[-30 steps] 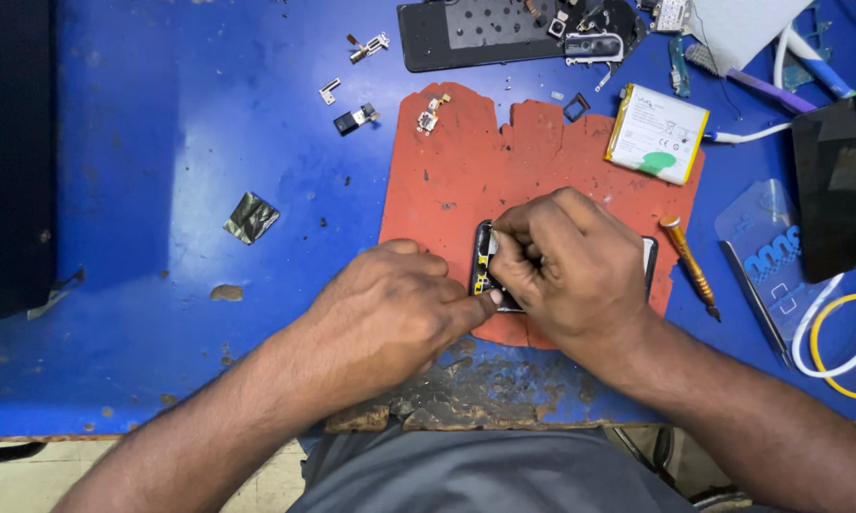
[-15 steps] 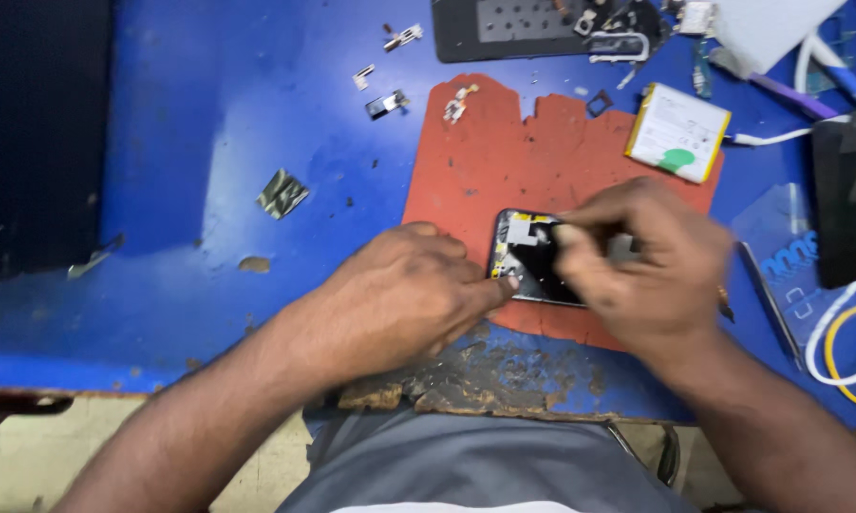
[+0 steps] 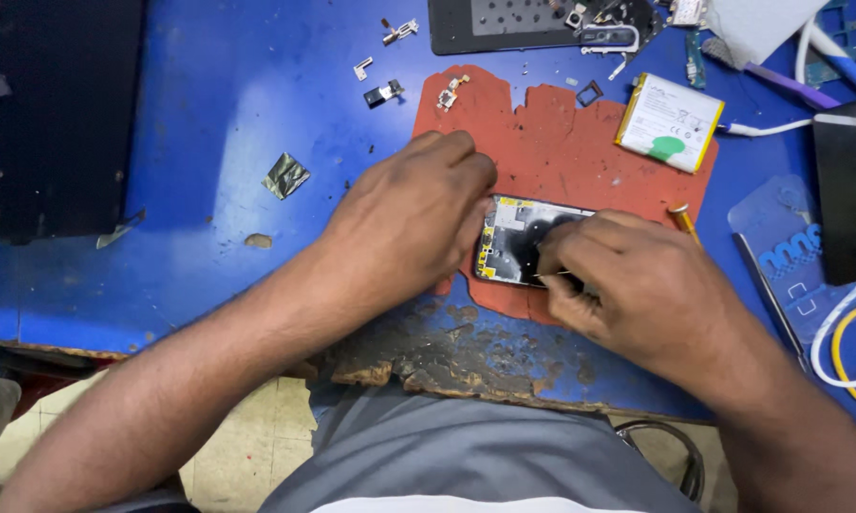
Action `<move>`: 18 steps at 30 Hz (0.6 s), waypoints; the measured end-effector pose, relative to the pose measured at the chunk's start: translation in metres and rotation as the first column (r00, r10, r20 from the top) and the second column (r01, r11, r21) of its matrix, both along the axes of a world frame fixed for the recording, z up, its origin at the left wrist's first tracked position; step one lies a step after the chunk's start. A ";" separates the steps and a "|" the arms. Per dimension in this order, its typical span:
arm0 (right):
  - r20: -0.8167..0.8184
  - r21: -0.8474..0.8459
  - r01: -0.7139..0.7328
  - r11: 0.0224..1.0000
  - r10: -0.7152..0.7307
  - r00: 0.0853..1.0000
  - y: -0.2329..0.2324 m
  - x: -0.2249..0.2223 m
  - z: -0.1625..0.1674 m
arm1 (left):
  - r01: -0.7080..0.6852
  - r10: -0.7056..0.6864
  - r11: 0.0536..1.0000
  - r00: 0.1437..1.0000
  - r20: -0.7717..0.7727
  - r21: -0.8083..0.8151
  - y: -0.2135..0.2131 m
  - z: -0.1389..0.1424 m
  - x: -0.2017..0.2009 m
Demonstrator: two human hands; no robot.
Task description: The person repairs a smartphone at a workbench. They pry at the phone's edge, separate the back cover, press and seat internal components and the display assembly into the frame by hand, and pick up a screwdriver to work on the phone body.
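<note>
An opened phone body [image 3: 523,242], its dark insides and yellow-edged parts showing, lies on a torn red mat [image 3: 561,142] near the front edge of the blue desk [image 3: 228,114]. The left hand [image 3: 409,218] rests curled against the phone's left end, fingers bent down onto its edge and pinning it to the mat. The right hand [image 3: 637,285] covers the phone's right part, its fingers pinched narrow around a thin tool [image 3: 549,276] whose tip lies over the phone's inner face. Both hands crowd the phone, so little free room remains right around it. The front edge of the desk just below is chipped and worn to brown, very near the phone. Behind the phone the red mat is mostly bare up to its ragged far edge, where a small metal part [image 3: 450,92] sits. A white battery [image 3: 668,122] with a green sticker lies on the mat's upper right corner, apart from the hands. Left of the mat the blue surface is open, with only a crumpled foil scrap [image 3: 285,175] and a few small brackets [image 3: 382,93]. To the right lie a yellow-handled screwdriver [image 3: 682,220], a clear plastic card [image 3: 789,256] and white cable [image 3: 841,332], close by the right wrist
</note>
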State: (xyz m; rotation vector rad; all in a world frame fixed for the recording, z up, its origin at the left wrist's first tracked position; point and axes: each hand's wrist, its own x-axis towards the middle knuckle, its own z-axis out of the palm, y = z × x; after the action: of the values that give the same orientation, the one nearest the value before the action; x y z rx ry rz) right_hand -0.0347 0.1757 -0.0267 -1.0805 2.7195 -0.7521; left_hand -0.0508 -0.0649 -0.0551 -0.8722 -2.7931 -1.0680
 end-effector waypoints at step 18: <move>-0.034 -0.098 -0.044 0.994 0.041 0.999 0.013 -0.013 -0.001 | 0.024 -0.157 0.934 0.924 -0.349 -0.356 0.041 0.002 -0.014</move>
State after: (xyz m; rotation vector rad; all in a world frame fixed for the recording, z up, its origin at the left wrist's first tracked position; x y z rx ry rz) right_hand -0.0477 0.1885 -0.0276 -1.1772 2.7021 -0.8776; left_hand -0.0650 -0.0243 -0.0528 -1.1100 -2.6625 -0.3550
